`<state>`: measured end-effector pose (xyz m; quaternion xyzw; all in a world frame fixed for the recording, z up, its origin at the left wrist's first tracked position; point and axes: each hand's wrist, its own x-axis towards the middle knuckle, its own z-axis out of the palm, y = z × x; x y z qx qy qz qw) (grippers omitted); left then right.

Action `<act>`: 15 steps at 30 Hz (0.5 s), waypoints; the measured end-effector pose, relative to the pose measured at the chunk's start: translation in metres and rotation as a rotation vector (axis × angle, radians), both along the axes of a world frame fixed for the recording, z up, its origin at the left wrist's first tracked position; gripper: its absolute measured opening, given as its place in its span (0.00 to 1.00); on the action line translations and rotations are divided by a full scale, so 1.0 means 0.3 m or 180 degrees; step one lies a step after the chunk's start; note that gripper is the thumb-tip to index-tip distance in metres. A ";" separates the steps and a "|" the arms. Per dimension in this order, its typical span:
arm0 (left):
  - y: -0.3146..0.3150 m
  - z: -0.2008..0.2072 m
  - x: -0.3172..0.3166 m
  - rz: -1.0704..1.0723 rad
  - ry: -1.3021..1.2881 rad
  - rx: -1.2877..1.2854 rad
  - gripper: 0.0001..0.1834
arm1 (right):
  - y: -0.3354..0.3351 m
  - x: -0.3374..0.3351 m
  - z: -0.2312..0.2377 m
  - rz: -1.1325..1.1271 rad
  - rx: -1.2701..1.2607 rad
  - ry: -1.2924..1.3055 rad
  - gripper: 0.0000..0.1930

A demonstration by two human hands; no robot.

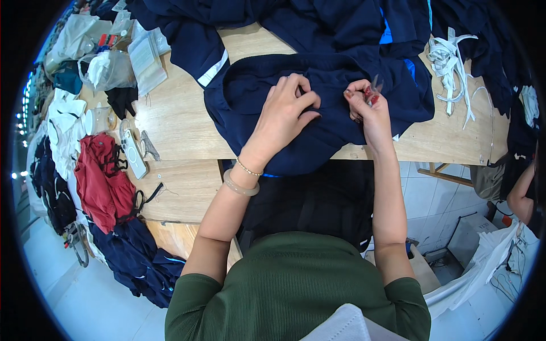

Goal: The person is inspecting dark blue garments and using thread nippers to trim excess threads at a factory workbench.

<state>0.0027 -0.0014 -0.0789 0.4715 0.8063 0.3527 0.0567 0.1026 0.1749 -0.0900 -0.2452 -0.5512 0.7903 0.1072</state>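
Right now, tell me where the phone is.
Head view, left side: the phone lies on the table, between the red cloth and the navy garment.

A garment (318, 108) lay on the table (176, 125), with both hands on it. A phone (132, 153) lay to its left, and strips (452, 62) to its right.
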 end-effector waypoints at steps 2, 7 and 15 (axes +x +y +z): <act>-0.006 0.010 0.011 0.0012 -0.0027 0.0108 0.13 | -0.008 0.003 -0.014 0.0079 0.0341 -0.0037 0.05; -0.084 0.039 -0.070 0.2253 -0.0429 0.1869 0.03 | -0.003 0.011 -0.021 0.0032 0.0624 -0.0101 0.03; -0.047 -0.015 -0.032 0.0556 -0.0859 0.0659 0.07 | -0.100 -0.001 0.021 0.0399 0.2903 0.0084 0.16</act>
